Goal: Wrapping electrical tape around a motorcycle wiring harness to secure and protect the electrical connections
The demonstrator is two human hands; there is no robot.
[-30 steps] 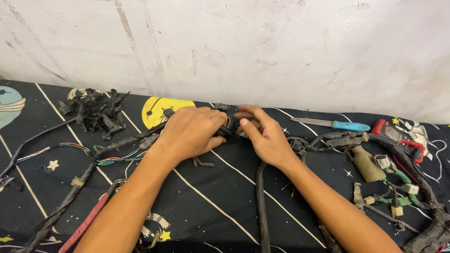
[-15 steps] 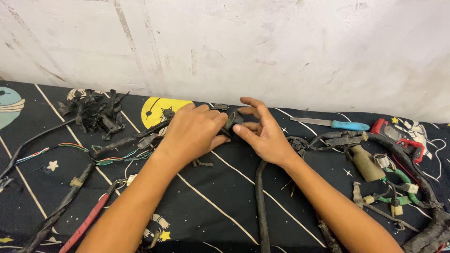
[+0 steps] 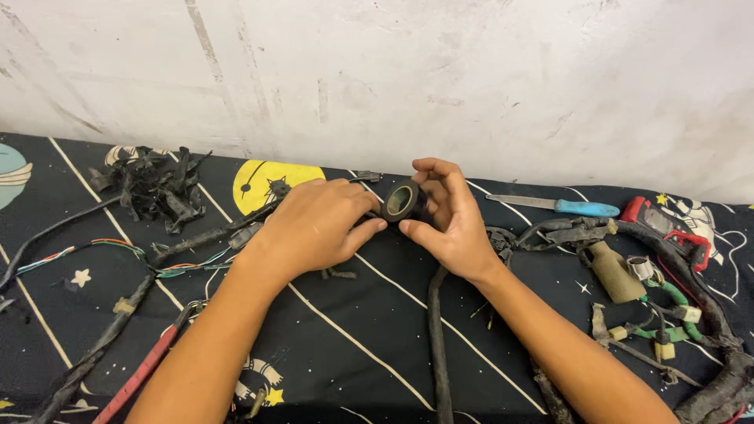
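Note:
My right hand holds a roll of black electrical tape upright between thumb and fingers, its hole facing me. My left hand lies palm down just left of the roll, its fingertips and thumb touching the roll and the taped black cable under it. A black wire harness runs left from under my left hand, with coloured wires showing where the wrap is gone. Another black cable drops from below my right hand toward me.
Everything lies on a dark cloth with white lines and space pictures, against a white wall. A heap of stripped black tape sits far left. A blue-handled knife, red pliers and a bundle of connectors lie at right.
My right hand has turned and lifted the tape roll, so its hole now faces me. My left hand has shifted slightly left and stayed on the cable.

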